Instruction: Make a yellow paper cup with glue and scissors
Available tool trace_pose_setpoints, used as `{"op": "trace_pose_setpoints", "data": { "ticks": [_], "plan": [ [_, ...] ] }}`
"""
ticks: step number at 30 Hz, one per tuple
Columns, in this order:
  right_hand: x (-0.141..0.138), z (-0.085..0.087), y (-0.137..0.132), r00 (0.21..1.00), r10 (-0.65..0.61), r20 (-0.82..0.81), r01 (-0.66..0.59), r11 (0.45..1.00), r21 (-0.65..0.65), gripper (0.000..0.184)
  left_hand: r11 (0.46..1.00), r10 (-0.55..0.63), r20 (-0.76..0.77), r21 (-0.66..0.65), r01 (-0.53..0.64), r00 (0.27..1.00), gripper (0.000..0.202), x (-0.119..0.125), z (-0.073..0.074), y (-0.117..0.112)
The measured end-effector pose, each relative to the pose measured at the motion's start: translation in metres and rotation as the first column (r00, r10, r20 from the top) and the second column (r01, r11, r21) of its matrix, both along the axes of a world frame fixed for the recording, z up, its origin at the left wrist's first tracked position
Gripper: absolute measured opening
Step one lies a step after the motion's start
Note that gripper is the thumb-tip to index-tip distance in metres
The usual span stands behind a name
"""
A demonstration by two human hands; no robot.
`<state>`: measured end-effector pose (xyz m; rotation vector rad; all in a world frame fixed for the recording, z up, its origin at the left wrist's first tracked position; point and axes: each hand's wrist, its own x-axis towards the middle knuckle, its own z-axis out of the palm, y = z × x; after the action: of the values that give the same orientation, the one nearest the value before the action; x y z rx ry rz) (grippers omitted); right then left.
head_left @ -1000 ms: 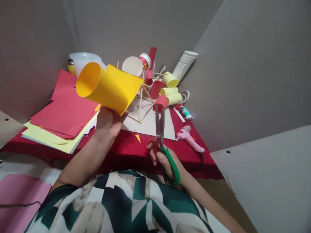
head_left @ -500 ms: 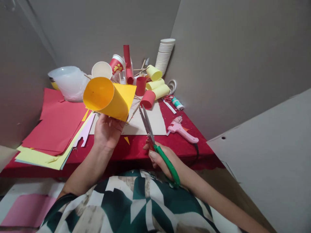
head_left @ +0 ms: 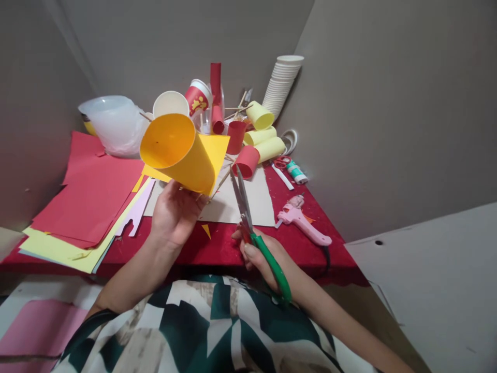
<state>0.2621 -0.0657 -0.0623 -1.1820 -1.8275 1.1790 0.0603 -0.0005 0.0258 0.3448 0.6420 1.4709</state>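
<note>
Plain grey walls close in the work corner: a left wall, a back wall and a right wall, meeting at slanting seams. A counter draped in deep red cloth fills the corner. Below the right wall stands a white panel with a dark round hole. Brownish floor shows beside it. The light is soft and muted.

1. Red paper: left, atop yellow sheets.
2. Translucent bowl: far left, beyond the red paper.
3. Cup stack: far right, leaning.
4. Pale tubes: lying just right of red tubes.
5. Glue gun: right, on the red surface.
6. Green-white roll: beyond the glue gun.
</note>
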Motion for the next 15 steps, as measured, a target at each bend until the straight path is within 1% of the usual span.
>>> {"op": "trace_pose_setpoints", "data": {
  "ticks": [3,5,8,10,12,13,15],
  "plan": [
    [0.001,-0.003,0.000,1.000,-0.008,-0.024,0.008,1.000,-0.023,0.046,1.000,-0.014,0.007,0.000,0.014,1.000,0.035,-0.001,0.000,-0.001],
    [0.001,-0.002,0.001,0.996,-0.031,-0.081,0.026,0.998,-0.065,0.047,1.000,-0.030,0.018,0.005,0.030,0.999,0.038,0.000,0.000,-0.002],
    [-0.001,0.003,0.004,0.971,-0.124,-0.205,0.104,0.989,-0.105,0.054,0.998,-0.067,0.023,-0.019,0.068,0.997,0.036,0.002,0.001,-0.002],
    [-0.001,0.010,0.008,0.932,-0.205,-0.297,0.191,0.979,-0.077,0.057,0.993,-0.108,0.016,-0.055,0.108,0.994,0.033,0.005,0.002,-0.003],
    [0.002,0.016,0.013,0.887,-0.271,-0.374,0.285,0.958,-0.019,0.055,0.985,-0.149,0.008,-0.088,0.149,0.989,0.032,0.008,0.003,-0.006],
    [0.005,0.019,0.015,0.869,-0.297,-0.396,0.330,0.944,0.016,0.053,0.981,-0.167,0.005,-0.102,0.166,0.986,0.033,0.010,0.002,-0.008],
    [0.013,0.023,0.019,0.852,-0.349,-0.390,0.411,0.908,0.086,0.046,0.968,-0.209,-0.009,-0.146,0.206,0.978,0.033,0.013,0.000,-0.013]
  ]
}}
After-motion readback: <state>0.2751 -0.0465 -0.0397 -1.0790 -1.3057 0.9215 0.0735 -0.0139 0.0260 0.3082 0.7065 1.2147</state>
